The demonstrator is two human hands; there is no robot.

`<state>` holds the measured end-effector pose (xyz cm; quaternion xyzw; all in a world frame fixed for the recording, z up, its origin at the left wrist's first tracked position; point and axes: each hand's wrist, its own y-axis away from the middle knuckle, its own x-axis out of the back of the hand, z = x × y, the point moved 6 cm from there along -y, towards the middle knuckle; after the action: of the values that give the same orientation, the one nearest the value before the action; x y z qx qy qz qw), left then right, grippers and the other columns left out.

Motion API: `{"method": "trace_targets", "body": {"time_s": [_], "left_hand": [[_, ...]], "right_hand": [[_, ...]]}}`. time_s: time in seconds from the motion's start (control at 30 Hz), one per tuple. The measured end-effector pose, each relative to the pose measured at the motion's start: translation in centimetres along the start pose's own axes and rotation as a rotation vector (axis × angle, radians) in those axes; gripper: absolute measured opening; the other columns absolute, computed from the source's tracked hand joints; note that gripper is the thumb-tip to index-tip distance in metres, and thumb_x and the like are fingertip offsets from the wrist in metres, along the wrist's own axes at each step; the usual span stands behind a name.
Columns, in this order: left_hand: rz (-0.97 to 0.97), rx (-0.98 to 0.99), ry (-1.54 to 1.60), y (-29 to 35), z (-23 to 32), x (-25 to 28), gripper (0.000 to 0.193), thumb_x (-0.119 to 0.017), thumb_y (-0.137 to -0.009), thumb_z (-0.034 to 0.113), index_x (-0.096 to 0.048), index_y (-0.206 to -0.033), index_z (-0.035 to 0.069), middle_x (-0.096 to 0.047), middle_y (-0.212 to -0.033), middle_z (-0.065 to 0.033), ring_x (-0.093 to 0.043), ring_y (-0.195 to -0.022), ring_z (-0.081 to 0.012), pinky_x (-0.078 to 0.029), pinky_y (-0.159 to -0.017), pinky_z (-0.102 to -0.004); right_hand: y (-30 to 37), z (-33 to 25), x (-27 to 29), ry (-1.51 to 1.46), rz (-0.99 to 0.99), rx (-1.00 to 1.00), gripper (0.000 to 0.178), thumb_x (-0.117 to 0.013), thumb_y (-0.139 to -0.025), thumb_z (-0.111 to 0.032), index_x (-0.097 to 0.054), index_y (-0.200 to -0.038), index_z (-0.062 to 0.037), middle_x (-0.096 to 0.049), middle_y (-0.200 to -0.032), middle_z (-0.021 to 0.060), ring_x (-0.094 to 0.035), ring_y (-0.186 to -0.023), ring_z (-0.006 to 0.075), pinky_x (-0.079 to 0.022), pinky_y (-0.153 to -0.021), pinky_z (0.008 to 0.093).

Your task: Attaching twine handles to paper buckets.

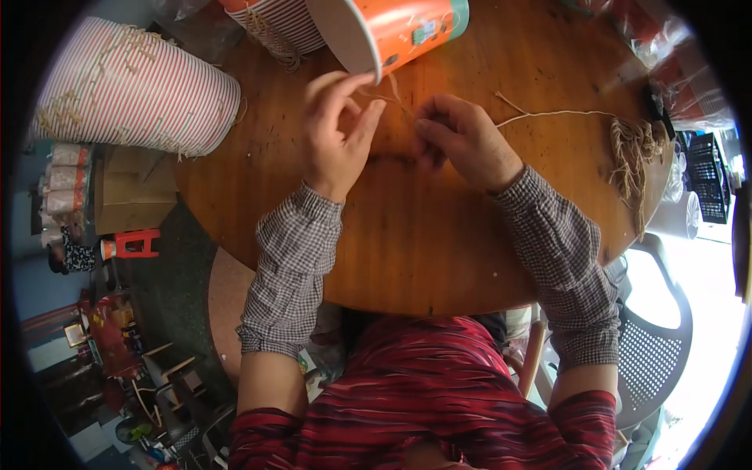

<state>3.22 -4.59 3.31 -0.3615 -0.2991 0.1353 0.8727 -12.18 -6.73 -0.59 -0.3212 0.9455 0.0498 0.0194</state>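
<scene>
An orange paper tub (411, 35) with a teal base lies on its side at the top middle, its white mouth towards the left. My left hand (335, 129) is at the lower edge of its rim, index fingertip against it, thumb held apart. A thin strand of twine (395, 90) hangs from near the rim and runs towards my right hand (464, 139). The right fingers are pinched together on the twine, slightly blurred; their tips are partly hidden. Right of that hand, loose strands (548, 113) lead to a bundle of tan twine (633, 157) at the table's right edge.
A large stack of nested tubs (149, 86) with twine on their sides lies at the left of the round wooden table (407, 266). Another stack (278, 27) sits behind. Plastic-wrapped tubs (689, 86) stand far right. A cardboard box (133, 188), red stool (139, 244) and grey chair (654, 352) are around.
</scene>
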Motion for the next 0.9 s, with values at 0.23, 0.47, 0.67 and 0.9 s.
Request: {"method": "trace_targets", "body": {"time_s": [0.23, 0.47, 0.67, 0.9], "left_hand": [[-0.270, 0.626, 0.496, 3.3, -0.8, -3.0, 0.027, -0.055, -0.095, 0.021, -0.063, -0.097, -0.004, -0.064, -0.079, -0.0078, -0.063, -0.067, -0.0138, -0.050, -0.060, -0.0255], [-0.284, 0.981, 1.068, 3.2, -0.4, -5.1, 0.027, -0.056, -0.094, 0.022, -0.064, -0.102, -0.003, -0.065, -0.085, -0.0064, -0.063, -0.068, -0.0130, -0.052, -0.063, -0.0258], [-0.190, 0.971, 1.098, 3.7, -2.9, -4.5, 0.022, -0.057, -0.094, 0.019, -0.065, -0.103, 0.001, -0.065, -0.088, -0.0030, -0.054, -0.069, -0.0066, -0.049, -0.068, -0.0215], [-0.354, 1.041, 1.383, 4.0, -1.5, -5.0, 0.022, -0.055, -0.095, 0.016, -0.064, -0.107, -0.001, -0.065, -0.096, -0.0055, -0.056, -0.075, -0.0084, -0.049, -0.070, -0.0237]], "right_hand": [[0.0, -0.4, 0.2, 0.157, 0.101, 0.091, 0.007, -0.049, -0.094, -0.007, -0.051, -0.094, 0.0002, -0.059, -0.073, 0.0040, -0.059, -0.060, 0.0100, -0.049, -0.053, 0.0228], [0.8, -1.0, -0.1, 0.213, 0.145, 0.159, 0.014, -0.056, -0.085, -0.008, -0.054, -0.092, 0.0035, -0.066, -0.076, 0.0137, -0.065, -0.063, 0.0212, -0.051, -0.059, 0.0313], [1.4, -1.4, -0.7, 0.446, 0.203, 0.178, 0.014, -0.058, -0.083, -0.009, -0.058, -0.092, 0.0020, -0.067, -0.080, 0.0171, -0.067, -0.074, 0.0317, -0.052, -0.067, 0.0364], [1.8, -2.7, 0.2, 0.347, 0.296, 0.180, 0.013, -0.058, -0.083, -0.010, -0.058, -0.088, 0.0027, -0.067, -0.077, 0.0167, -0.067, -0.072, 0.0312, -0.053, -0.064, 0.0356]]}}
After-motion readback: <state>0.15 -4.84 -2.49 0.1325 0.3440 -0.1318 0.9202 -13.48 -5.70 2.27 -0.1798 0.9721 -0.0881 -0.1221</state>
